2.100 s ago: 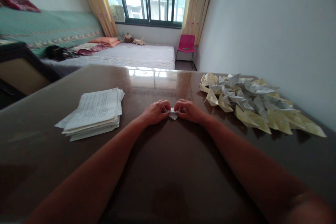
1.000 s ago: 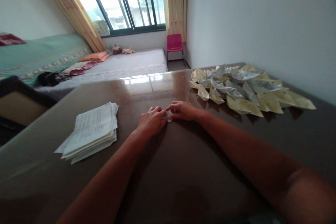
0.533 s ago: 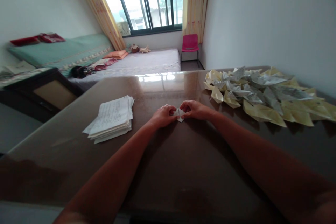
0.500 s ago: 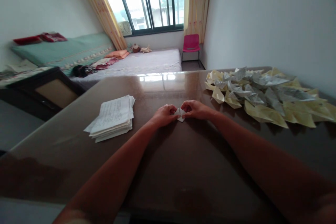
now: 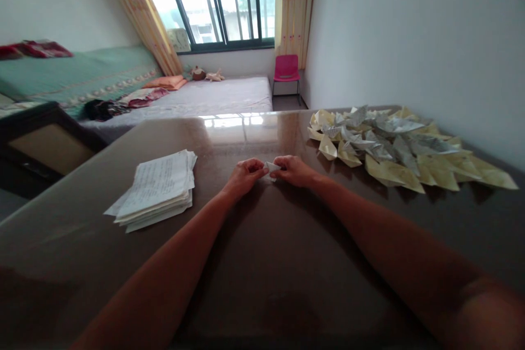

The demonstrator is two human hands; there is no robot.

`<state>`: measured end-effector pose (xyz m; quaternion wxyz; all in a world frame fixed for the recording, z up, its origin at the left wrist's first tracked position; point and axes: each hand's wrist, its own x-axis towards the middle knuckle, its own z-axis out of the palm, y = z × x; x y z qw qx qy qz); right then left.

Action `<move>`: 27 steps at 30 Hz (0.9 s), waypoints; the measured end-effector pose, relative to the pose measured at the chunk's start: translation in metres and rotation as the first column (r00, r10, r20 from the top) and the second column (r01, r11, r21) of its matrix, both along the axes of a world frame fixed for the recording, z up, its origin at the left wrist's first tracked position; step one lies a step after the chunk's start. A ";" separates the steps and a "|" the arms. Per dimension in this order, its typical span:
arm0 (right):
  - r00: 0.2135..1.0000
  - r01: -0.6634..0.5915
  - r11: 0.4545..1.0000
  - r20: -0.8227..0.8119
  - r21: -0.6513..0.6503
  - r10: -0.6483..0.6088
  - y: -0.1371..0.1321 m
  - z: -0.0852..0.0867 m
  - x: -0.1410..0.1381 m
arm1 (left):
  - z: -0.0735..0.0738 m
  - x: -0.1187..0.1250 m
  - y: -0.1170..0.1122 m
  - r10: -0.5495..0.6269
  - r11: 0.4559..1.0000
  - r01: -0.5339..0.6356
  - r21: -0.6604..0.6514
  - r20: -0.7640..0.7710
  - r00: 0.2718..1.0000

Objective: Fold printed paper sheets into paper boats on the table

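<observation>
A small folded piece of white paper [image 5: 271, 167] lies between my two hands on the dark brown table [image 5: 262, 262]. My left hand [image 5: 243, 174] pinches its left side with curled fingers. My right hand [image 5: 293, 169] pinches its right side, fingers closed on the paper. Both forearms stretch forward over the table. Most of the paper is hidden by my fingers.
A stack of written white sheets [image 5: 158, 187] lies to the left of my hands. A heap of folded paper pieces [image 5: 394, 145], yellow and grey, covers the table's right side by the white wall. Beyond the table are a bed [image 5: 197, 95], a pink chair [image 5: 286, 70] and a window.
My hands stay together on the small paper, shifting their pinch on it slightly. The view has swung about as my head moved.
</observation>
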<state>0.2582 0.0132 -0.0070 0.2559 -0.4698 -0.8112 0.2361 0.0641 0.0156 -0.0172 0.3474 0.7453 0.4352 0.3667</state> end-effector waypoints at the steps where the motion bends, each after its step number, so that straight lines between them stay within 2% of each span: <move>1: 1.000 0.013 1.000 0.000 0.008 -0.013 0.000 0.000 0.000 | 0.000 0.001 0.000 0.010 1.000 -0.010 0.009 -0.004 1.000; 7: 0.999 0.039 0.999 -0.031 0.011 -0.039 0.004 -0.005 0.001 | 0.004 0.002 0.001 0.065 0.995 -0.057 0.083 -0.093 0.994; 11: 0.990 -0.008 1.000 -0.138 -0.013 0.007 0.005 -0.008 0.002 | 0.007 0.000 0.001 0.060 0.993 -0.042 0.110 -0.158 0.986; 15: 0.992 -0.014 0.997 -0.122 0.075 0.023 0.006 -0.007 0.001 | 0.006 0.000 0.000 0.029 0.994 -0.007 0.110 -0.197 0.980; 19: 0.996 0.017 0.989 -0.088 0.146 -0.005 0.008 -0.009 0.002 | 0.003 0.002 0.000 0.059 0.992 -0.040 0.118 -0.171 0.984; 27: 0.989 -0.023 0.992 -0.142 0.124 0.040 0.011 -0.015 0.003 | 0.004 0.002 0.000 0.075 0.994 -0.069 0.083 -0.075 0.994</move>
